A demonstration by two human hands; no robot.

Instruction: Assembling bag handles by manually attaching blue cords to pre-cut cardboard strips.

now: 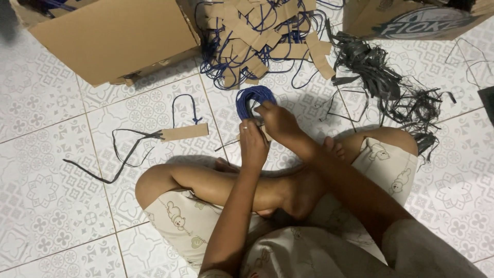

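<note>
I see the person seated cross-legged on the tiled floor (pixel 46 154), both hands raised just ahead of the knees. The left hand (pixel 253 143) is curled closed, fingers pinching the lower part of a bundle of blue cord loops (pixel 252 100) together with a bit of tan card that shows under the hands. The right hand (pixel 278 122) sits just beside and above the left, its fingers bent onto the right side of the bundle; grip looks closed on the cords, though the fingertips are partly hidden. The bundle stands upright between the hands, loop end pointing away from the body. On the floor to the left lies a card strip (pixel 184 132) with a single blue loop attached, and next to it some loose black bands (pixel 121 152). Farther out sits a pile of card strips and blue cords (pixel 257 36), a cardboard box (pixel 110 36) at left, a second box (pixel 411 18) at right, and a tangle of black strapping (pixel 386 87).
</note>
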